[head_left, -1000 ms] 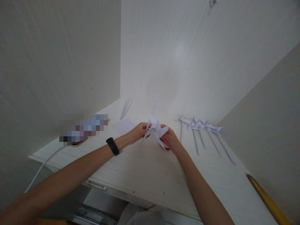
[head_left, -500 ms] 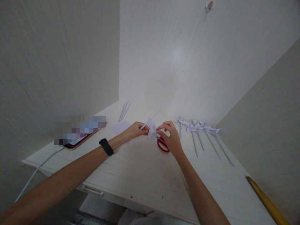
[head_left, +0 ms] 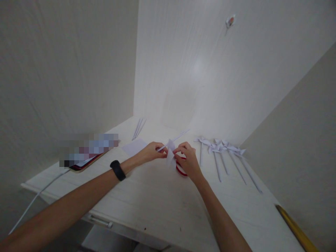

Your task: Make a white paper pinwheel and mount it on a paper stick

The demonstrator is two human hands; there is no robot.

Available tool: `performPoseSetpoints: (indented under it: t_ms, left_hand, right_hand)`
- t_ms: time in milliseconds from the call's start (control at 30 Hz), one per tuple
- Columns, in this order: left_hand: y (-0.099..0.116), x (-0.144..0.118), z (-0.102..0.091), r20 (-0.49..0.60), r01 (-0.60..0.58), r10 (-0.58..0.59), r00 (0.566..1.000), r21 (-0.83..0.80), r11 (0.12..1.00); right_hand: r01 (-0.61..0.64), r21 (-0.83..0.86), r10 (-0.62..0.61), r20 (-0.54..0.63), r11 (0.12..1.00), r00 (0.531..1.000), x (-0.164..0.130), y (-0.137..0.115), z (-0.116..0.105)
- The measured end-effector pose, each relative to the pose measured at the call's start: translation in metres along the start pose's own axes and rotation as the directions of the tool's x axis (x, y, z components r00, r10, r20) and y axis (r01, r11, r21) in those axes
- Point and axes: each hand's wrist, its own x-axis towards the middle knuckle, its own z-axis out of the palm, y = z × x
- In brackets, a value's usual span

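Observation:
Between my hands is a white paper pinwheel (head_left: pixel 170 159), its blades slightly blurred, with a thin white paper stick (head_left: pixel 181 134) slanting up and away to the right. My left hand (head_left: pixel 153 151) pinches the pinwheel and stick from the left. From the other side, the thumb and fingertips of my right hand (head_left: pixel 190 159) close at the middle of the pinwheel; what exactly lies between them is too small to make out. Red-handled scissors (head_left: pixel 181 172) lie on the table below my right hand, partly covered by it.
Several paper pinwheels on sticks (head_left: pixel 219 148) lie at the right. Loose paper sticks (head_left: pixel 137 128) and a white paper sheet (head_left: pixel 134 147) lie at the left, beyond a phone (head_left: pixel 81 166) with a white cable. A yellow strip (head_left: pixel 294 225) lies along the right edge. Walls enclose the table (head_left: pixel 147 196).
The view has tilted up a little, so everything sits lower in it. The stick now leans flatter, and the pinwheel's blades have turned between my hands.

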Motion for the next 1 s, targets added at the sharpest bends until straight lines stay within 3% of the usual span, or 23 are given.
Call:
performPoseSetpoints:
  t_ms: [200, 300, 433, 633, 1000]
  left_hand:
    - [0.009, -0.005, -0.009, -0.001, 0.062, -0.062, 0.998, -0.081, 0.995]
    - [0.006, -0.006, -0.007, 0.078, 0.095, -0.08, 0.994, -0.227, 0.969]
    - [0.004, -0.008, 0.0, 0.229, 0.107, -0.01, 0.973, -0.415, 0.904]
    - [0.009, -0.013, 0.007, 0.374, 0.15, 0.078, 0.924, -0.544, 0.826]
    - [0.022, -0.021, 0.013, 0.284, 0.082, 0.11, 0.953, -0.586, 0.806]
  right_hand:
    - [-0.074, 0.227, 0.127, -0.228, 0.971, 0.965, 0.005, 0.026, -0.012]
    - [-0.153, 0.445, 0.314, -0.315, 0.882, 0.896, 0.006, 0.039, -0.017]
    - [-0.086, 0.68, 0.425, -0.35, 0.728, 0.835, 0.007, 0.042, -0.019]
    - [0.005, 0.843, 0.47, -0.305, 0.537, 0.828, 0.009, 0.031, -0.014]
    - [0.105, 0.882, 0.402, -0.312, 0.46, 0.861, 0.007, -0.01, -0.019]
